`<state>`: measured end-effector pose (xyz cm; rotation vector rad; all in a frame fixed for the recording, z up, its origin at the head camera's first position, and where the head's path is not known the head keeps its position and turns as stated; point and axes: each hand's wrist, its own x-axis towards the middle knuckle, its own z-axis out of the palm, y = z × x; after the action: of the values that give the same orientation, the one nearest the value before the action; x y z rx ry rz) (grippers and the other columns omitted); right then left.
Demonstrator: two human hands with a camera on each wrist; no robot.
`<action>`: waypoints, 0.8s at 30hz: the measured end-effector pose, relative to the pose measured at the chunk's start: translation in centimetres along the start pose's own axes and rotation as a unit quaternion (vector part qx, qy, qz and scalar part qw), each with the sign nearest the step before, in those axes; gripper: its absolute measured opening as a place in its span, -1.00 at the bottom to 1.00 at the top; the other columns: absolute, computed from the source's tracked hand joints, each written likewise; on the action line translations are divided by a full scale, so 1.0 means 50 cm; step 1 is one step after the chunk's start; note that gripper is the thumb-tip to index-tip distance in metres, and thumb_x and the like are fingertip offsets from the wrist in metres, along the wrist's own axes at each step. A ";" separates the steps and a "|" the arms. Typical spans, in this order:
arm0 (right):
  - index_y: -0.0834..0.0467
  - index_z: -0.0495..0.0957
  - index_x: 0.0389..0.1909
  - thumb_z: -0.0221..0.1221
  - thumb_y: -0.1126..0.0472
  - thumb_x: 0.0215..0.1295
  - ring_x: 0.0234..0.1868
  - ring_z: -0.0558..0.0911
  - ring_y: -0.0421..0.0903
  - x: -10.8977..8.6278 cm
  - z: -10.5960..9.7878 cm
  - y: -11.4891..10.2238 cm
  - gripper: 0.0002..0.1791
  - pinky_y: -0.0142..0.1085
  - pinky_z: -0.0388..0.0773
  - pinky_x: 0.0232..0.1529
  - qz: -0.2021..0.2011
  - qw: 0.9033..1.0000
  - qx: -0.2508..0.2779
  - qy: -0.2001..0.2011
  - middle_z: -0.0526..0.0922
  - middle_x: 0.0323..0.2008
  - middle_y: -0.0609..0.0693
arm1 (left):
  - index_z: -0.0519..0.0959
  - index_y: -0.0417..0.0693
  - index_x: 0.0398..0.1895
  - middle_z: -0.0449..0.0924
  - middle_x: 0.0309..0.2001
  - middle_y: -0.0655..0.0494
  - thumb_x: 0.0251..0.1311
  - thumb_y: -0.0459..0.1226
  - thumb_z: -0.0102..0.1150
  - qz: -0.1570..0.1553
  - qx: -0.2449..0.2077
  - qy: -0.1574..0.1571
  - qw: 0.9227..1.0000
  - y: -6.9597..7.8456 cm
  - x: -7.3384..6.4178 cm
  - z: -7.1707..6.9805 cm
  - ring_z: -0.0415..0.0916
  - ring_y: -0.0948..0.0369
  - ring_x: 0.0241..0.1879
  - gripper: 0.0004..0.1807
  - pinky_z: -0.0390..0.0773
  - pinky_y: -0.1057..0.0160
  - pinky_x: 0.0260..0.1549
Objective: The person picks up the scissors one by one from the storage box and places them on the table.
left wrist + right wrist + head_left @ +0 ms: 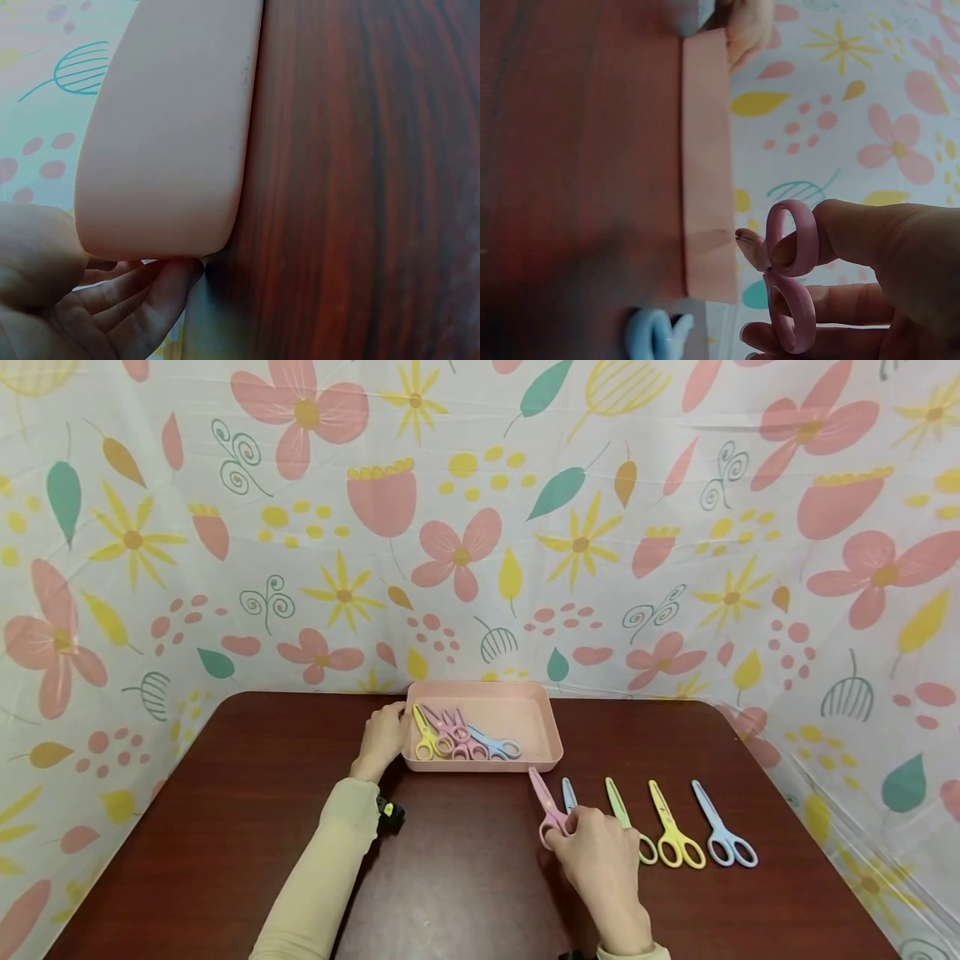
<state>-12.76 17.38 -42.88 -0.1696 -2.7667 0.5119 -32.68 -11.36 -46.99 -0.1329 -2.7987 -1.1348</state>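
My left hand (382,739) holds the left end of a shallow pink tray (543,727), its fingers bent against the outer wall in the left wrist view. Inside the tray lie yellow scissors (424,739), pink-purple scissors (468,747) and blue scissors (498,745), partly overlapping. In front of the tray's right corner, my right hand (603,860) grips another pair of pink-purple scissors (804,236) by the handle loops. The blades of this pair point toward the tray. Under that hand, blue scissors (569,793) are mostly hidden.
Green scissors (617,802), yellow scissors (666,814) and blue scissors (716,818) lie in a row at the right of the dark wooden table (442,868). A floral curtain (480,627) hangs right behind the tray and around the sides.
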 end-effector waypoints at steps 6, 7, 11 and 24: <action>-0.02 0.35 -0.83 0.35 0.04 -0.09 -0.67 0.48 0.04 -0.004 0.017 -0.001 -0.62 0.01 0.26 -0.49 -0.004 1.000 -0.014 -0.015 0.41 -0.79 -0.06 | 0.46 -0.23 0.29 0.54 -0.47 -0.07 0.50 -0.25 -0.10 -0.001 0.001 0.003 1.000 -0.002 0.001 -0.001 0.31 0.14 -0.67 -0.59 0.35 0.18 -0.54; -0.02 0.36 -0.82 0.34 0.03 -0.08 -0.65 0.50 0.05 -0.005 0.020 -0.002 -0.63 0.02 0.25 -0.46 -0.002 1.000 -0.019 -0.020 0.43 -0.77 -0.05 | 0.47 -0.23 0.28 0.59 -0.40 -0.10 0.49 -0.26 -0.10 0.000 0.002 0.004 1.000 -0.002 0.002 -0.001 0.35 0.14 -0.63 -0.60 0.38 0.17 -0.51; -0.01 0.38 -0.81 0.34 -0.01 -0.08 -0.53 0.54 0.09 -0.008 0.028 -0.006 -0.64 0.07 0.22 -0.35 0.007 0.999 -0.037 -0.033 0.48 -0.71 -0.02 | 0.48 -0.22 0.28 0.64 -0.22 -0.17 0.49 -0.25 -0.09 -0.002 0.005 0.003 1.000 -0.002 0.004 0.001 0.48 0.09 -0.49 -0.60 0.43 0.12 -0.37; 0.05 0.38 -0.82 0.34 0.07 -0.13 -0.27 0.46 0.18 -0.003 0.041 -0.013 -0.65 0.12 0.27 -0.36 -0.014 0.998 -0.056 -0.038 0.47 -0.60 0.06 | 0.47 -0.21 0.29 0.45 -0.57 -0.02 0.49 -0.26 -0.09 -0.005 0.004 -0.004 1.000 -0.005 0.006 0.001 0.35 0.11 -0.61 -0.60 0.40 0.12 -0.40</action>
<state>-13.32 16.08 -44.49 -0.1396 -2.8685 0.3635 -32.99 -11.49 -47.15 -0.1228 -2.8139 -1.1287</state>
